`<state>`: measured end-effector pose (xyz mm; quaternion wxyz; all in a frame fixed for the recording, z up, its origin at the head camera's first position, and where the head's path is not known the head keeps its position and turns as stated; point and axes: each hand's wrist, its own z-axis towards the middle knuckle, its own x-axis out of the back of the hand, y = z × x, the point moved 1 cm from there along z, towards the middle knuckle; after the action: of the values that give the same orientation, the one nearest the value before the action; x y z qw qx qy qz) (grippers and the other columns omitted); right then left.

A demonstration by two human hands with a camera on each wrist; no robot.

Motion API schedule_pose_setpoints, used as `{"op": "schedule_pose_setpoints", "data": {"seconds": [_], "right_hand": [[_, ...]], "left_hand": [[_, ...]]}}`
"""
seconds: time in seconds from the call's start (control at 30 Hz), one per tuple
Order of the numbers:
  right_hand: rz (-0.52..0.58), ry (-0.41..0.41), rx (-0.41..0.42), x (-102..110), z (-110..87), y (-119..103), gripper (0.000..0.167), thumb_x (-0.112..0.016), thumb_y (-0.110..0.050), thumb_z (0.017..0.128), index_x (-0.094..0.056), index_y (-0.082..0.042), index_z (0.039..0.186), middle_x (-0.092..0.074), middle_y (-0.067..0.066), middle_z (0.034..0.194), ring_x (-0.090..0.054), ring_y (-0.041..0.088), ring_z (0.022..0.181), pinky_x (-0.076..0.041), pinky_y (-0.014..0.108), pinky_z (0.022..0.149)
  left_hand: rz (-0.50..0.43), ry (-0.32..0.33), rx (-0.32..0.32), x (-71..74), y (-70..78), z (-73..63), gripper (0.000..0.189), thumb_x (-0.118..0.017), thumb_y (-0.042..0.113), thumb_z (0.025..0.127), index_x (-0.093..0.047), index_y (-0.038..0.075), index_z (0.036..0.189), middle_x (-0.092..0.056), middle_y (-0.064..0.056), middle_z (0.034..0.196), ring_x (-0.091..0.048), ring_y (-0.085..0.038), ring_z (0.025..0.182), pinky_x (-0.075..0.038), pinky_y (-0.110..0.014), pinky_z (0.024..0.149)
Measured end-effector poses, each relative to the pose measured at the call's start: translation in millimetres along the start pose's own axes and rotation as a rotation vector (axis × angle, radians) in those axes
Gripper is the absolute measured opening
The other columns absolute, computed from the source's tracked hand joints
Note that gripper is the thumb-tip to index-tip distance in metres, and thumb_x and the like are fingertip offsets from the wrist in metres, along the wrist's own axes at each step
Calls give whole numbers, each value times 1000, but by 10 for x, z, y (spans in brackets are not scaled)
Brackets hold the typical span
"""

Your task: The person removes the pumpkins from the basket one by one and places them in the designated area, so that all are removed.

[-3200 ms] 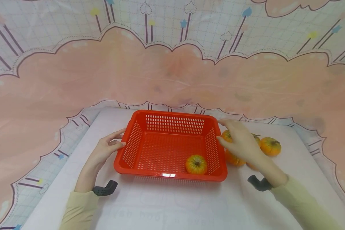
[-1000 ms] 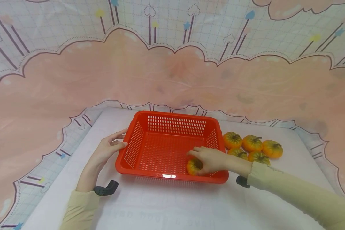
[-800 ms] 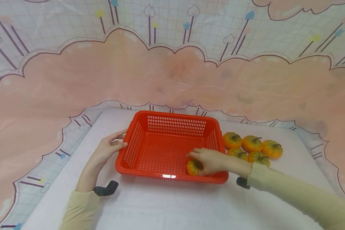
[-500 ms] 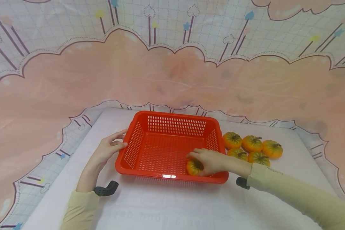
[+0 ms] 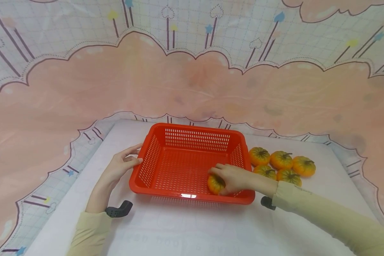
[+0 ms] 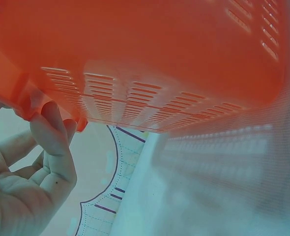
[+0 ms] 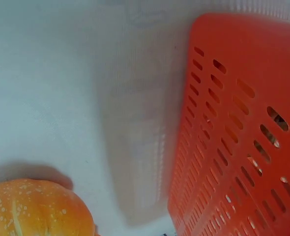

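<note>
A red plastic basket (image 5: pixel 179 169) with slotted walls occupies the middle of the table. My left hand (image 5: pixel 118 166) holds its left rim; in the left wrist view the curled fingers (image 6: pixel 56 147) reach up under the rim. Inside the basket's front right corner, my right hand (image 5: pixel 235 178) grips a small orange-and-green pumpkin (image 5: pixel 213 184), the palm covering its right side. The right wrist view shows the basket's slotted outer wall (image 7: pixel 223 147), which hides the right hand there except for glimpses through the slots.
Several similar pumpkins (image 5: pixel 281 160) sit grouped on the white table (image 5: pixel 179 227) just right of the basket; one orange pumpkin (image 7: pixel 42 209) appears low in the right wrist view. A patterned cloth backdrop (image 5: pixel 192 85) rises behind and around the table.
My right hand has gone from the basket's right rim into the basket and taken hold of the pumpkin there. Over the last second hardly anything moves; my left hand stays at the left rim.
</note>
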<state>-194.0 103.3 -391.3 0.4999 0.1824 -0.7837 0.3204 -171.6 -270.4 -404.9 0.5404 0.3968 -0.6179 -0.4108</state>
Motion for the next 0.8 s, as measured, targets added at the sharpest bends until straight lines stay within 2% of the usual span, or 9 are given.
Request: {"op": "schedule_pose_setpoints", "data": {"seconds": [0.33,0.8], "right_hand": [[-14,-10,18,-21,23,1,66,-81,-29,73,-53,-17,131,-56,1,116,-56,19,106,-53,42,91],[-28,38,30,-28,2,4,66,-81,-30,72,-53,-18,131,-57,0,118,-54,18,107,-53,42,89]], "left_hand": [[2,1,8,1,7,-6,60,-59,21,94,-36,18,149,-46,-18,132,-61,-3,85,-43,-30,88],[12,2,4,1,-1,-4,59,-58,21,94,-36,18,149,-46,-18,134,-61,-4,85,-43,-31,88]]}}
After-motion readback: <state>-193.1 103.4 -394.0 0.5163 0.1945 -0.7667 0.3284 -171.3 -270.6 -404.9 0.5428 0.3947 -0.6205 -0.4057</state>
